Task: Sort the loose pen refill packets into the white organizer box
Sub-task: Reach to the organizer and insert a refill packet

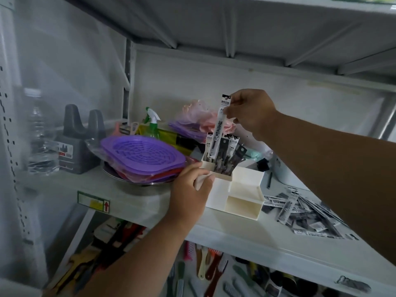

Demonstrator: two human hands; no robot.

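The white organizer box [240, 196] stands on the shelf, with several refill packets [230, 153] upright in its tall back-left compartment. My right hand [249, 113] pinches the top of one long refill packet [220, 125], held upright with its lower end down among the standing ones. My left hand [190, 187] grips the box's left front corner. A loose pile of refill packets [304, 213] lies flat on the shelf to the right of the box.
Purple strainers [142, 154] in wrap sit stacked left of the box. Behind them are a green spray bottle [153, 125], a grey block [78, 142] and a clear bottle [39, 133]. Brushes [211, 266] lie on the lower shelf.
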